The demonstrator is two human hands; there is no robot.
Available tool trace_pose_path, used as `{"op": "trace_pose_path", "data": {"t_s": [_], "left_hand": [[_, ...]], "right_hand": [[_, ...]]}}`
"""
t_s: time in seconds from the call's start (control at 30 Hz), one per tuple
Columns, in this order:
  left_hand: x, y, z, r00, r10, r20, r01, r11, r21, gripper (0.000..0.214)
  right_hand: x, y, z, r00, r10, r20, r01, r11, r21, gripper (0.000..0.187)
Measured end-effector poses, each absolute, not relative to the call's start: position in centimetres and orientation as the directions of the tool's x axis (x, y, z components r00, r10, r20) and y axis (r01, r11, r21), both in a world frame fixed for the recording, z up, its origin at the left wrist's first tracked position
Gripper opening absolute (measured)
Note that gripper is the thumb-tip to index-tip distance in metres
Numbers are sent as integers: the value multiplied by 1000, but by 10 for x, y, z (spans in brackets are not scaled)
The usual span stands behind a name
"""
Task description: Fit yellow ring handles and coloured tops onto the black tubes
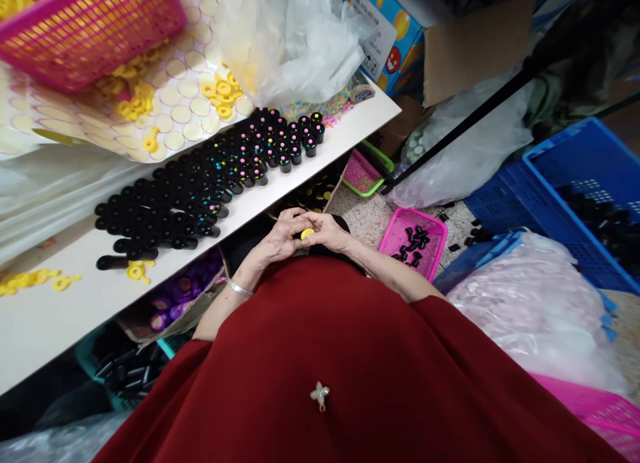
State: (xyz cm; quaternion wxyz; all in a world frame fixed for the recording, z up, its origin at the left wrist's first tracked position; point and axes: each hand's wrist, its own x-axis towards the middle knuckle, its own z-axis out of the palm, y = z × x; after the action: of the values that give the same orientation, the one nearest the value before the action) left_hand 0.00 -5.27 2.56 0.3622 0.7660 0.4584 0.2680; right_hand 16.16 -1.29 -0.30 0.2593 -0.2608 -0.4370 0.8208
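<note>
My left hand point(286, 238) and my right hand point(326, 232) are together above my lap, fingers curled and touching. Between them shows a small yellow round piece point(307, 234), with the right thumb beside it. The fingers cover the rest, so I cannot tell whether it joins something larger. On the white table point(277, 195) in front stand many black tubes point(210, 173), packed close, several with small coloured beads on top. A few black tubes lie on their sides at the left end. Yellow ring-shaped pieces point(137, 270) lie near them.
A pink basket point(90, 36) of yellow pieces and a plastic bag point(300, 43) stand on the table. On the floor to the right are a pink tray point(436, 240) with black parts, a blue crate point(583, 158) and a filled bag point(540, 310). A black bar point(465, 120) slants across.
</note>
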Motion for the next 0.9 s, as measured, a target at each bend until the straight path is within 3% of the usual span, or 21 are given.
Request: {"op": "trace_pose_path", "data": {"t_s": [0.13,0.33,0.47,0.6,0.77,0.9], "left_hand": [[-4,-54,19,359,929,90,493,-270,827,25],[-9,-51,14,202,947,248,506,-318,802,48],[-29,-45,9,-209,903,375,594,-187,782,34],[-46,-34,1,-518,772,368,656,83,750,21],[-40,-16,-1,-595,763,254,709,349,613,22],[-32,-4,0,-634,747,201,699,443,562,26]], "right_hand": [[162,-8,-4,-786,595,-166,-198,-496,-845,58],[156,13,-1,-743,639,-200,-98,-399,-912,51],[159,36,1,-583,785,-209,65,-212,-975,57],[159,52,5,-474,868,-145,163,-75,-984,41],[127,76,26,-449,885,122,148,208,-967,19],[76,109,58,-552,759,344,227,535,-814,11]]}}
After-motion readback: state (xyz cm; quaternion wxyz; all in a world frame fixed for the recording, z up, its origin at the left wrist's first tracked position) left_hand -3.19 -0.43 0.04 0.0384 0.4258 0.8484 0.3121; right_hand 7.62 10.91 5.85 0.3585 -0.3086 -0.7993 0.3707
